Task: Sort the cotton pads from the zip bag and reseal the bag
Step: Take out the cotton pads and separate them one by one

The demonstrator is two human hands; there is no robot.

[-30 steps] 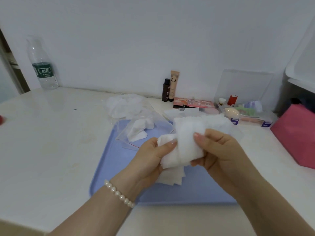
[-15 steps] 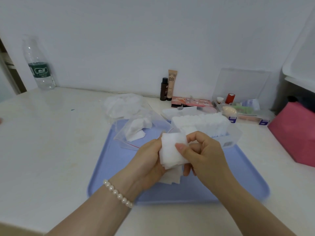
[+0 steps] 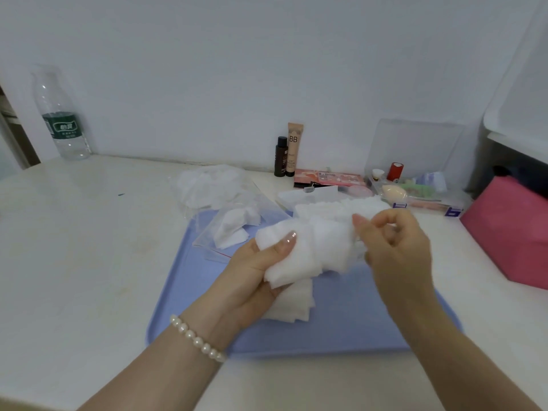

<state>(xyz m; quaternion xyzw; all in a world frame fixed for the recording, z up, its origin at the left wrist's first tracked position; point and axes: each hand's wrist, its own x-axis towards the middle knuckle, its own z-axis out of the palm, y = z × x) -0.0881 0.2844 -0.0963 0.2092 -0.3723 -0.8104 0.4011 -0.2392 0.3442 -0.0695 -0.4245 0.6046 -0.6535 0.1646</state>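
A: From the head camera, what are the hands doing?

B: The left hand (image 3: 252, 271) is gripping a fanned stack of cotton pads (image 3: 299, 250), thumb pressing on top, fingers curling underneath. The right hand (image 3: 394, 247) is pinching the right edge of that same stack between thumb and forefinger; that grip is closing on the pads, the other fingers curling loosely.

A: And where is all this sitting?

B: The hands are hovering over a blue tray (image 3: 341, 327) lying on the white bench (image 3: 83, 262). More loose pads (image 3: 292, 307) are lying on the tray just below the left hand.

A: The zip bag?

B: The zip bag (image 3: 234, 229) is lying at the tray's far left corner, a few pads showing inside; I cannot tell whether its seal is closed. A heap of pads in clear plastic (image 3: 210, 188) is sitting behind it.

A: Anything else?

B: A row of pads (image 3: 341, 207) is standing behind the hands, and a water bottle (image 3: 60, 120) is standing at the far left.
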